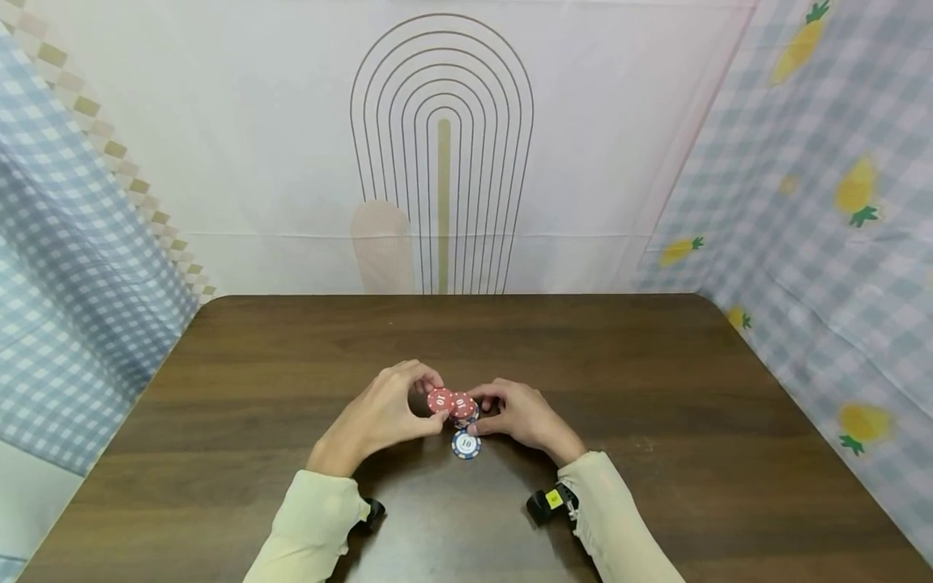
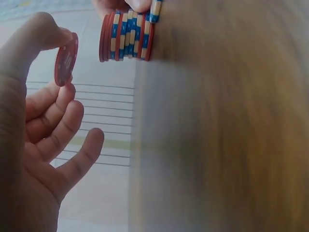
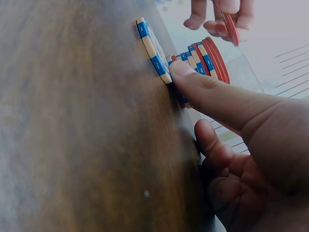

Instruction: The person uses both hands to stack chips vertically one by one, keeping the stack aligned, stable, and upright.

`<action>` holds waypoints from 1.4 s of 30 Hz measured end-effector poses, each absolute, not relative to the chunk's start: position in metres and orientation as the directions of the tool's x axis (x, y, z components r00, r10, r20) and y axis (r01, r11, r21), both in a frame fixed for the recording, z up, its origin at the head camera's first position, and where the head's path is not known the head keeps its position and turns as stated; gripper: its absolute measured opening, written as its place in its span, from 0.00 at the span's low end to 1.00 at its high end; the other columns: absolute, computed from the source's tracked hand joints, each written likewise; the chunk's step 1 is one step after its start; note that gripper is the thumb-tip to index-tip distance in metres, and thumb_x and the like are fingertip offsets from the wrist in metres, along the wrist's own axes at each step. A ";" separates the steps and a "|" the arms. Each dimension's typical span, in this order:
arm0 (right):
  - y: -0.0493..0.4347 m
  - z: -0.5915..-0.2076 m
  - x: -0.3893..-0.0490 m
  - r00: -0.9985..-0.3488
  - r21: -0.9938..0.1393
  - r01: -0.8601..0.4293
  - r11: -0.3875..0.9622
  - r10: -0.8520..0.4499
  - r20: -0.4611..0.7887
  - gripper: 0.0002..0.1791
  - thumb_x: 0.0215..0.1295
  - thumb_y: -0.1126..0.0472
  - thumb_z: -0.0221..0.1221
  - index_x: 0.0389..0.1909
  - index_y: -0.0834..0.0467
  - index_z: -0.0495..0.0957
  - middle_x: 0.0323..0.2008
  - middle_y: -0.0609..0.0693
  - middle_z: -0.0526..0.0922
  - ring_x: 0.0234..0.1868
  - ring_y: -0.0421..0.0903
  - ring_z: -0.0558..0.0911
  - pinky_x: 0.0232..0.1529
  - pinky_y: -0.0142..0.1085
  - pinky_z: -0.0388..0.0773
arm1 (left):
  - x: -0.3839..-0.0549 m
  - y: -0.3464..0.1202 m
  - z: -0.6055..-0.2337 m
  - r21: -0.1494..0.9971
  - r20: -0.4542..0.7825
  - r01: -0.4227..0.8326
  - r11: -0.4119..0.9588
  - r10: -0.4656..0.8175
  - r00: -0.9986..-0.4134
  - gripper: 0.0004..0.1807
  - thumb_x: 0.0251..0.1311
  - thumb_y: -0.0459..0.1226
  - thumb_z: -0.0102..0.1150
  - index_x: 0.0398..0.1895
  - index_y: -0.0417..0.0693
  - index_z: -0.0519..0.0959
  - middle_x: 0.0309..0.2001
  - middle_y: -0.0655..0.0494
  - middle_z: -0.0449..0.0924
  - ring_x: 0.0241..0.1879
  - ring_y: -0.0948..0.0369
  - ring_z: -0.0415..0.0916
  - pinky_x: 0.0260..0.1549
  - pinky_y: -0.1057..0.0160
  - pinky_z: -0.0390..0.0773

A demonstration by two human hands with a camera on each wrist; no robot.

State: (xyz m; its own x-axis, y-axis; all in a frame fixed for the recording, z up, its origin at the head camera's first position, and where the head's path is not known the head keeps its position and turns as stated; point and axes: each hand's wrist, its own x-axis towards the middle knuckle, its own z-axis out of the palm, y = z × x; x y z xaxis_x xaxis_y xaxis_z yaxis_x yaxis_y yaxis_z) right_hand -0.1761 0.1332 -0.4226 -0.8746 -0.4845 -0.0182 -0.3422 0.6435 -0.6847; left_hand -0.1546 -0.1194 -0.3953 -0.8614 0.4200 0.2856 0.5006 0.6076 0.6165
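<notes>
My left hand (image 1: pixel 385 411) pinches a red poker chip (image 1: pixel 440 400) marked 10 between thumb and fingers, just left of a chip stack. That stack of poker chips (image 2: pixel 126 37) mixes red and blue-and-white edges, with red ones on top. Thumb and forefinger of my right hand (image 1: pixel 528 417) hold the stack from its near and far sides. A single blue-and-white poker chip (image 1: pixel 466 444) marked 10 lies at the stack's near side, close to the right thumb tip. In the left wrist view the held red chip stands apart from the stack.
A dark brown wooden table (image 1: pixel 240 421) lies under both hands. Behind it hangs a white cloth (image 1: pixel 277 162) with arch lines. Checked cloths drape at the left (image 1: pixel 87 235) and right (image 1: pixel 824 283). Each wrist wears a small black camera.
</notes>
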 end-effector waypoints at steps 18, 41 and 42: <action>0.132 -0.421 -0.177 -0.870 -0.672 -0.349 0.654 -0.492 -0.026 0.21 0.58 0.51 0.78 0.52 0.48 0.88 0.34 0.40 0.77 0.33 0.38 0.72 0.38 0.36 0.67 | -0.161 -0.098 -0.398 0.542 0.231 0.441 0.715 0.379 -0.896 0.16 0.51 0.50 0.75 0.44 0.62 0.87 0.44 0.69 0.83 0.46 0.65 0.78 0.46 0.53 0.80; 0.132 -0.420 -0.177 -0.864 -0.666 -0.372 0.646 -0.504 -0.006 0.22 0.56 0.51 0.79 0.52 0.48 0.88 0.33 0.41 0.77 0.31 0.36 0.71 0.37 0.35 0.67 | -0.163 -0.097 -0.404 0.551 0.182 0.440 0.709 0.413 -0.892 0.17 0.55 0.49 0.75 0.48 0.60 0.86 0.46 0.67 0.84 0.49 0.64 0.79 0.46 0.49 0.82; 0.132 -0.420 -0.177 -0.864 -0.668 -0.371 0.645 -0.504 -0.007 0.22 0.56 0.51 0.79 0.52 0.48 0.88 0.33 0.41 0.77 0.31 0.36 0.71 0.36 0.34 0.67 | -0.163 -0.097 -0.404 0.549 0.180 0.445 0.708 0.419 -0.890 0.17 0.56 0.49 0.75 0.49 0.60 0.86 0.47 0.67 0.84 0.49 0.64 0.79 0.47 0.49 0.82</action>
State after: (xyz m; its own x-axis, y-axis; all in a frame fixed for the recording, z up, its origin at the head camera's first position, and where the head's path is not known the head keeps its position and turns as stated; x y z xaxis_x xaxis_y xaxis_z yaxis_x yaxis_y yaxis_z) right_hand -0.1768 0.1319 -0.4203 -0.8638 -0.5038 -0.0068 -0.3708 0.6447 -0.6685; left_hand -0.1625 -0.0968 -0.4040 -0.8898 0.4192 0.1802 0.4445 0.7075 0.5493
